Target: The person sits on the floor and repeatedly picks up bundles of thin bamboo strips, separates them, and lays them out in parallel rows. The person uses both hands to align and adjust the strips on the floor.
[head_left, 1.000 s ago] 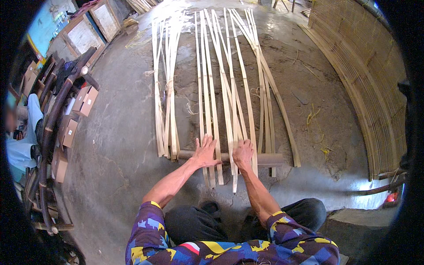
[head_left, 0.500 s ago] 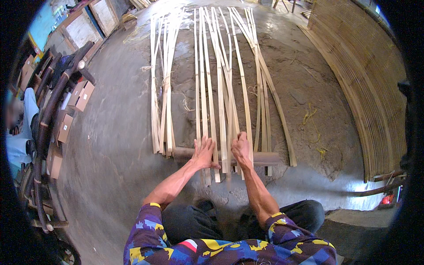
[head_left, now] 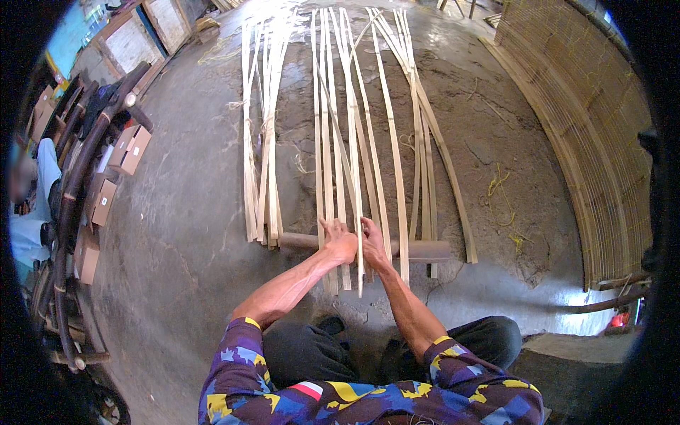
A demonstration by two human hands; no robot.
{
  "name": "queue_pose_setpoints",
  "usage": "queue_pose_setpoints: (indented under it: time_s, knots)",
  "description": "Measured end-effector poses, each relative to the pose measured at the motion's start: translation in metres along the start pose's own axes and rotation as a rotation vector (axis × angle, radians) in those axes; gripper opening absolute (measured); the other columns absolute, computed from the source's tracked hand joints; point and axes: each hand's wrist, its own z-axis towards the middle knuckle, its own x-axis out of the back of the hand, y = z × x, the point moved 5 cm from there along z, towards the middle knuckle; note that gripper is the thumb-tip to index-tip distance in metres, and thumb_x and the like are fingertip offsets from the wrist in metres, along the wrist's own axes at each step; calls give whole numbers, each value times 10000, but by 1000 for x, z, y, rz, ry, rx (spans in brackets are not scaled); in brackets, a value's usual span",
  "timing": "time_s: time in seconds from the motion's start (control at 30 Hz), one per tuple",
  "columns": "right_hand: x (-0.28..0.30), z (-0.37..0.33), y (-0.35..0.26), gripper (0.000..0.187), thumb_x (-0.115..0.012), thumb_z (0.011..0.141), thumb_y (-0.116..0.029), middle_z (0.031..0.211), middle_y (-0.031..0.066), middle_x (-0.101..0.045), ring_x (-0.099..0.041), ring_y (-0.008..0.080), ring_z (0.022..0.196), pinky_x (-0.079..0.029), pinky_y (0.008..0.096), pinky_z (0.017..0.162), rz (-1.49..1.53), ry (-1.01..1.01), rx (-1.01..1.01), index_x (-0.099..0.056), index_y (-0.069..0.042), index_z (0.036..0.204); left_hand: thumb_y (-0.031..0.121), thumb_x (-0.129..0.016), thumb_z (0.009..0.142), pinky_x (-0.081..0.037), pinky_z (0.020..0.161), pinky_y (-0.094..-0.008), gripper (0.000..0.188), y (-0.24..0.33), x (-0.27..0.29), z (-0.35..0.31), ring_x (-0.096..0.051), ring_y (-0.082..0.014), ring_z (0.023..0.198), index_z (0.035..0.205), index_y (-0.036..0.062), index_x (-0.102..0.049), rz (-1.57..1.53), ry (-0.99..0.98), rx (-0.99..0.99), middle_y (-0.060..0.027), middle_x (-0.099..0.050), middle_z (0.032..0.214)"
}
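Long pale bamboo strips [head_left: 388,127] lie lengthwise in front of me, their near ends across a dark round pole [head_left: 425,250]. My left hand [head_left: 338,241] is closed over the strips left of the middle, its fingers bent and partly hidden. Close beside it, my right hand [head_left: 374,244] is closed, thumb side up, on a middle bamboo strip [head_left: 359,258] turned partly on edge. That strip's near end sticks out below both hands. Further left lies a separate group of strips [head_left: 269,156], tied with thin fibre.
A large slatted bamboo screen [head_left: 567,134] leans along the right side. Yellow string [head_left: 504,205] lies on the rough floor. At the left are a dark bamboo bench [head_left: 78,170], brown cardboard boxes [head_left: 129,150] and a partly visible person in light blue [head_left: 32,212].
My hands have come closer together; the left has gone from spread fingers to closed. The right has moved left, and a middle strip now stands partly on edge between them.
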Motion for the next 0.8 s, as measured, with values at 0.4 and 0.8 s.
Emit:
queue_pose_setpoints:
  time_s: [0.4,0.8]
  knots:
    - [-25,-8,56,279,-461,838,-158,975,71,-532,-515,147,866,-433,271,729,546,-162,51,-467,26,1047,-17,-495,632,-374,873,-462,328,27,42,-13,-493,-285,1018,953,13,-555,-686,480,-455,-168,-551,1015]
    - [15,-25,-17,358,-373,853,-100,647,75,-512,-499,134,471,-385,241,362,460,-83,-346,-306,-31,1197,247,-627,668,-213,974,-519,555,-61,9,-7,-257,-339,1197,1129,7,-434,-542,557,43,-172,-332,1259]
